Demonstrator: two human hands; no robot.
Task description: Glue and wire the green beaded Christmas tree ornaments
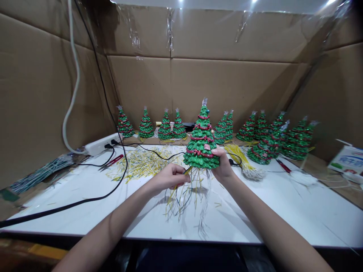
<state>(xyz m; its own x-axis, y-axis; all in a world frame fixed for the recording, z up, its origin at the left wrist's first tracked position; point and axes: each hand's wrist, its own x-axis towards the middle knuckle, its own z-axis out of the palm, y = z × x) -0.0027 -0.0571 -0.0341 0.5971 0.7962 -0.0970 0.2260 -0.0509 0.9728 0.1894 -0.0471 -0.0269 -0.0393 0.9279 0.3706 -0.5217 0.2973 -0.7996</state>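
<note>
Upright above the white table (227,223), a green ornamental Christmas tree (202,141) with red garlands and a clear star on top is held up. My right hand (222,164) grips its lower right side, thumb on the front. From its underside hang thin wires (195,189) in yellow, white and dark colours, their loose ends spread toward the table. Just below the tree's left edge, my left hand (173,176) is closed, pinching some of the yellow and dark wires between thumb and fingers. The tree's underside is hidden.
Similar trees (146,124) line the back and right. Cut wire bits (150,160) lie in a pile at left, near red-handled pliers (112,162) and a power strip (102,143). A yellow wire bundle (241,160) lies right. A black cable (93,198) crosses the left side.
</note>
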